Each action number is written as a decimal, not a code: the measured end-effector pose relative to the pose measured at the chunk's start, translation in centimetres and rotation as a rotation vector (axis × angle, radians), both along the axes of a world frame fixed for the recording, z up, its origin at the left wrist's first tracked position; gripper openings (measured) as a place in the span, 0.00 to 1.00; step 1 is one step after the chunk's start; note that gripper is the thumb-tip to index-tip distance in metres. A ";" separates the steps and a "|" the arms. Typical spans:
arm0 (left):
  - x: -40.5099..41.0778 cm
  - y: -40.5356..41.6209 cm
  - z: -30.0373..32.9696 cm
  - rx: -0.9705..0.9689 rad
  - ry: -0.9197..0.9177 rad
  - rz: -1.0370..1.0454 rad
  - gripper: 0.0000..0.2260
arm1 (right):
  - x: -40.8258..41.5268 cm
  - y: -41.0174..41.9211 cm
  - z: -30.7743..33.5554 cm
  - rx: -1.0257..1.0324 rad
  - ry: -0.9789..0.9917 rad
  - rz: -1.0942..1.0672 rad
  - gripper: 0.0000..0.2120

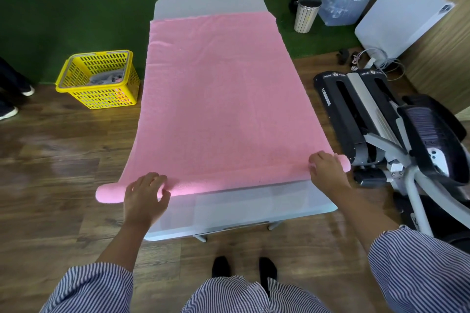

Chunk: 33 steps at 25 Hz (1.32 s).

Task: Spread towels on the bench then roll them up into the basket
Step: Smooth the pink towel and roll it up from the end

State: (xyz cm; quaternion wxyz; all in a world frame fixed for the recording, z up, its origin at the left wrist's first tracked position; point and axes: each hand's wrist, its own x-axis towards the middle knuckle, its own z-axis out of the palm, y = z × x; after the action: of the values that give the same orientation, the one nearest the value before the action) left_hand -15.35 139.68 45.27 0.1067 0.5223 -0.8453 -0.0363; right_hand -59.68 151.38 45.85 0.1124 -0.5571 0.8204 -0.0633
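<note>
One big pink towel (223, 99) covers nearly the whole white bench (208, 4), flat from the far end, where a bare strip of bench shows, down to the near end, where its edge is turned up into a thin roll (229, 183) running across the bench's width. Both ends of that roll overhang the bench's long edges. Off the bench's right edge stands a black and silver exercise machine (376, 119). On the wooden floor by the left edge sits the yellow basket (99, 79), well apart from the roll, with something grey inside, possibly cloth, hard to tell through the mesh. Left hand (146, 194) is on the roll near the near-left corner, fingers curled over the top of it, gripping the pink cloth. Right hand (326, 169) does the same at the near-right corner, fingers bent down over the roll and holding it. Striped sleeves (419, 264) show at the bottom
</note>
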 end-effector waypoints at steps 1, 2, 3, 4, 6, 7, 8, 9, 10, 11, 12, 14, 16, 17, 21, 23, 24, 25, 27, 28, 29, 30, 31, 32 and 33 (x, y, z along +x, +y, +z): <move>0.0 0.1 -0.2 0.000 0.043 0.006 0.15 | 0.2 0.2 -0.2 -0.001 -0.019 -0.040 0.09; 0.0 0.2 -0.4 0.014 0.082 0.003 0.17 | 0.4 0.4 -0.4 0.004 -0.072 -0.072 0.11; 0.2 0.2 -0.6 0.021 0.105 -0.009 0.18 | 0.5 0.7 -0.5 0.001 -0.135 -0.094 0.12; 0.4 0.1 -0.7 0.028 0.097 -0.025 0.18 | 0.4 1.0 -0.5 0.003 -0.188 -0.097 0.13; 1.1 -0.4 -0.9 0.058 0.009 -0.049 0.16 | -0.2 1.2 -0.2 0.060 -0.244 -0.067 0.19; 1.3 -0.6 -1.0 0.088 -0.030 -0.026 0.17 | -0.4 1.3 -0.1 0.084 -0.250 -0.051 0.22; 1.4 -0.7 -1.1 0.123 -0.046 0.014 0.19 | -0.5 1.2 -0.1 0.091 -0.249 -0.044 0.23; 1.3 -0.6 -1.1 0.141 -0.042 0.048 0.19 | -0.5 1.2 -0.1 0.090 -0.244 -0.047 0.22; 1.1 -0.5 -1.0 0.145 -0.036 0.063 0.17 | -0.4 1.1 -0.1 0.083 -0.233 -0.053 0.21; 0.9 -0.2 -0.9 0.134 -0.034 0.065 0.14 | -0.4 1.1 -0.1 0.092 -0.213 -0.046 0.20; 0.8 0.0 -0.8 0.124 -0.040 0.063 0.13 | -0.4 1.2 -0.1 0.121 -0.181 -0.023 0.18; 0.7 0.1 -0.2 0.148 -0.073 0.070 0.15 | -0.7 1.1 0.0 0.211 -0.104 0.025 0.15; 0.8 -0.1 0.3 0.180 -0.084 0.070 0.16 | -1.1 0.7 0.4 0.258 -0.040 0.028 0.15; 0.7 -0.2 0.4 0.141 -0.065 0.056 0.15 | -1.2 0.4 0.6 0.236 0.000 0.034 0.16; 0.4 -0.3 -0.6 0.039 0.002 0.051 0.13 | -0.5 0.0 0.1 0.071 0.022 0.035 0.21; 0.2 -0.2 -1.0 0.090 -0.022 0.059 0.16 | 0.0 0.6 -0.3 0.102 -0.075 0.002 0.22; 0.1 -0.2 -1.1 0.112 -0.042 0.070 0.19 | 0.1 0.8 -0.4 0.114 -0.098 -0.007 0.23; -0.1 -0.3 -1.1 0.134 -0.051 0.082 0.21 | 0.2 0.9 -0.3 0.126 -0.094 -0.008 0.24; -0.6 -0.4 -0.8 0.159 -0.044 0.113 0.19 | 0.3 0.9 0.0 0.127 -0.033 0.008 0.22; -0.9 -0.4 -0.5 0.160 -0.047 0.127 0.16 | 0.2 0.8 0.1 0.130 0.001 0.024 0.19; -1.1 -0.4 -0.2 0.157 -0.057 0.137 0.13 | 0.2 0.7 0.1 0.147 0.026 0.036 0.15; -1.2 -0.4 0.1 0.159 -0.082 0.138 0.11 | 0.0 0.7 0.0 0.178 0.034 0.042 0.12; -1.2 -0.3 0.5 0.173 -0.116 0.136 0.11 | -0.1 0.6 0.2 0.219 0.033 0.044 0.10; -1.2 -0.4 0.9 0.195 -0.142 0.138 0.11 | -0.2 0.5 0.4 0.269 0.029 0.038 0.10; -1.1 -0.4 1.1 0.224 -0.140 0.148 0.12 | -0.3 0.3 0.6 0.308 0.038 0.032 0.11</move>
State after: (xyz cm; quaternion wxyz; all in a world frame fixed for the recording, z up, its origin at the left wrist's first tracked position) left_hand -16.45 139.25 46.34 -0.0092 0.5930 -0.8006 -0.0858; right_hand -59.96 151.71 46.48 0.1821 -0.5472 0.8135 0.0756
